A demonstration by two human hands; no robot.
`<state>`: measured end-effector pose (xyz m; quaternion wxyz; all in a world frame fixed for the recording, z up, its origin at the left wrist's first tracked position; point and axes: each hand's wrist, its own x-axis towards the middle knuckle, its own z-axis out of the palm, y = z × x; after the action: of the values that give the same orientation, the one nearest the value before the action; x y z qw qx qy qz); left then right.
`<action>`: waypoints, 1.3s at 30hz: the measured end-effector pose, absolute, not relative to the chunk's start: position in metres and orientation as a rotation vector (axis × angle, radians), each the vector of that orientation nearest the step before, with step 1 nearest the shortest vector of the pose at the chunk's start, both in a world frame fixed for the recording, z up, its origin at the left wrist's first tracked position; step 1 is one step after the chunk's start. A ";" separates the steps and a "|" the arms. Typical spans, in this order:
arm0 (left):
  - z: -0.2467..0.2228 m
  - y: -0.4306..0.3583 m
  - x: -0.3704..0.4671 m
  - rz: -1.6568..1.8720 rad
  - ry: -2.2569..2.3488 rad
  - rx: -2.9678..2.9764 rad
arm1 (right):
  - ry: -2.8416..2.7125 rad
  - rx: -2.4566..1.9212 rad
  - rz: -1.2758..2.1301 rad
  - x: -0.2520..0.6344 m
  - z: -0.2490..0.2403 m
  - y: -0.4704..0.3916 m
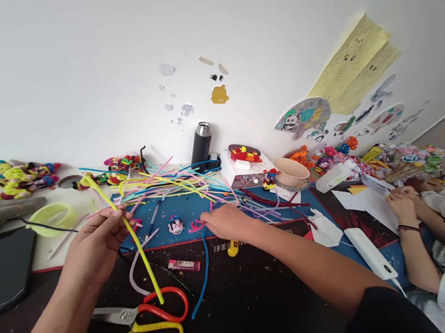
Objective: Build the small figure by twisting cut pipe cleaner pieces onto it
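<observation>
My left hand (105, 233) is closed around a long yellow pipe cleaner (140, 247), which has a bent, bunched upper end and hangs down over the scissors. At the blue mat my right hand (226, 223) has its fingers pinched at a curled pink pipe cleaner (196, 226). Between the hands lies a small white, pink and blue figure (176, 224). Scissors (159, 332) with one red and one yellow handle rest open below my left hand. A blue pipe cleaner (204, 278) and a lilac one (136, 276) lie nearby.
Loose pipe cleaners (165, 185) spread across the back. Behind them stands a black thermos (202, 147). A green bowl (53, 219) and a tablet (1, 268) are left; a beige bowl (292, 171) is right. Another person's hands (403, 200) are at far right.
</observation>
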<state>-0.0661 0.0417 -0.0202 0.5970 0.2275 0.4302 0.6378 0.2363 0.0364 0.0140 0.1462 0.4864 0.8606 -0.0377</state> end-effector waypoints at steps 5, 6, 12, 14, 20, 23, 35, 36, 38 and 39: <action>-0.022 0.042 -0.065 1.490 1.003 0.532 | 2.502 1.575 -0.119 0.240 0.014 0.043; -0.023 0.042 -0.065 1.492 1.003 0.533 | 2.505 1.610 -0.125 0.240 0.014 0.045; -0.023 0.041 -0.065 1.491 1.003 0.542 | 2.501 1.814 -0.160 0.232 0.017 0.062; -0.021 0.040 -0.065 1.481 1.004 0.546 | 2.492 1.863 -0.156 0.227 0.019 0.068; -0.019 0.040 -0.064 1.477 1.008 0.554 | 2.482 1.912 -0.129 0.219 0.019 0.087; -0.019 0.039 -0.064 1.469 1.006 0.552 | 2.503 1.906 -0.130 0.213 0.011 0.099; -0.019 0.040 -0.065 1.450 1.006 0.557 | 2.617 1.952 -0.371 0.182 0.009 0.098; -0.019 0.040 -0.065 1.449 1.005 0.560 | 2.624 1.955 -0.405 0.181 0.010 0.090; -0.021 0.039 -0.063 1.442 1.005 0.568 | 2.636 1.960 -0.467 0.181 0.012 0.073; -0.021 0.039 -0.063 1.439 1.005 0.573 | 2.639 1.966 -0.489 0.181 0.013 0.066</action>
<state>-0.0628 0.0392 -0.0209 0.6034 0.2473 0.4342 0.6215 0.1808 0.0661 0.0135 -0.0924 0.5885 0.7898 -0.1463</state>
